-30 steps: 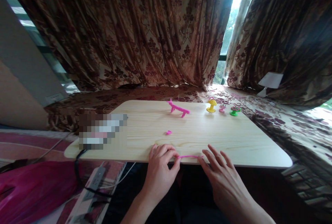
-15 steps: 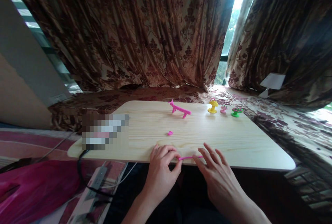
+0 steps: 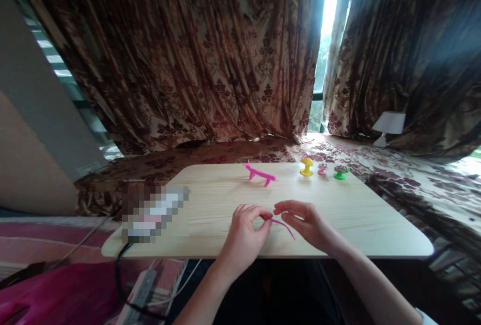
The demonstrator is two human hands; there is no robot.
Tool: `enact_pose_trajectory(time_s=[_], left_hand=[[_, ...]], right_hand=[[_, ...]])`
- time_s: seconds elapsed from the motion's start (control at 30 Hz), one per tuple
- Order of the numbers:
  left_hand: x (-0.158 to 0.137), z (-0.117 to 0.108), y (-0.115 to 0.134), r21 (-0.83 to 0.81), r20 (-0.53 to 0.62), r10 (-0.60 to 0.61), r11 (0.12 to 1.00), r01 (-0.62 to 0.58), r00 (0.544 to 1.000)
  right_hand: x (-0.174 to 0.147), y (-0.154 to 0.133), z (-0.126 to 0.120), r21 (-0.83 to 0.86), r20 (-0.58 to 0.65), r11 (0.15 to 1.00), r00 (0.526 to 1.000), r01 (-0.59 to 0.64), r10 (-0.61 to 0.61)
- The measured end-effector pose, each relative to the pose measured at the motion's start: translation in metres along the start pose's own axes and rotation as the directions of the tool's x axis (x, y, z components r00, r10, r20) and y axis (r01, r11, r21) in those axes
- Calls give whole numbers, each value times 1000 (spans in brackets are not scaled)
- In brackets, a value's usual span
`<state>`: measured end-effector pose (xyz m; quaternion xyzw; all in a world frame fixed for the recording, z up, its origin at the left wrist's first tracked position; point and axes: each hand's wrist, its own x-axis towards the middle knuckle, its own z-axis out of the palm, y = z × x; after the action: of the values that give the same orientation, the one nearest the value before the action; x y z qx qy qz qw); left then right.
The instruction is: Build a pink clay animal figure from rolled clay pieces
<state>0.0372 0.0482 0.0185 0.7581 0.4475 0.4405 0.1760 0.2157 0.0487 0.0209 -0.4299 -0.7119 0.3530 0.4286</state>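
Note:
My left hand (image 3: 248, 232) pinches one end of a thin pink clay strand (image 3: 286, 226) between thumb and fingertips. The strand's free end curves down to the right above the table. Close beside it, my right hand (image 3: 310, 222) is curved with thumb and fingers apart, holding nothing. Beyond the hands stands a pink four-legged clay animal (image 3: 260, 173) with pointed ears. The small pink clay piece seen earlier on the table is out of sight now, perhaps behind my left hand.
Along the table's (image 3: 210, 189) far right edge stand a yellow mushroom-shaped figure (image 3: 306, 166), a small pink figure (image 3: 322, 168) and a green one with pink dots (image 3: 341, 172). A blurred-out object (image 3: 156, 212) with a black cable lies at the left.
Both hands have lifted and moved away from the front edge. The strand, earlier straight on the table between them, now hangs bent from my left hand; my right hand has turned inward.

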Motion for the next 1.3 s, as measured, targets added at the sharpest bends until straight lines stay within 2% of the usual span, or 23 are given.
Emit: enact_pose_trajectory(time_s=[0.1, 0.23, 0.5, 0.73, 0.87, 1.07, 1.2, 1.3], left_hand=[[21, 1, 7, -98, 40, -31, 995, 35, 999], [42, 5, 11, -152, 69, -16, 988, 26, 997], [71, 17, 9, -227, 61, -10, 974, 23, 998], [81, 24, 1, -219, 28, -6, 976, 12, 1000], [90, 12, -14, -169, -12, -13, 986, 11, 1000], [107, -21, -55, 42, -190, -45, 998, 54, 981], [109, -23, -74, 176, -211, -56, 980, 94, 976], [114, -21, -91, 243, -207, -115, 956, 165, 972]], right_hand=[[16, -2, -15, 38, 34, 999, 999, -36, 34], [25, -2, -26, 61, 54, 996, 997, -59, 56], [39, -4, -36, 62, 24, 997, 999, -39, 38], [51, 4, -35, 29, -12, 998, 998, -63, 63], [68, 15, -45, -38, -73, 993, 991, -113, 110], [106, 42, -65, -97, -92, 959, 962, -265, 257], [124, 59, -63, -52, -55, 938, 939, -342, 339], [129, 68, -57, 27, -29, 925, 925, -378, 379]])
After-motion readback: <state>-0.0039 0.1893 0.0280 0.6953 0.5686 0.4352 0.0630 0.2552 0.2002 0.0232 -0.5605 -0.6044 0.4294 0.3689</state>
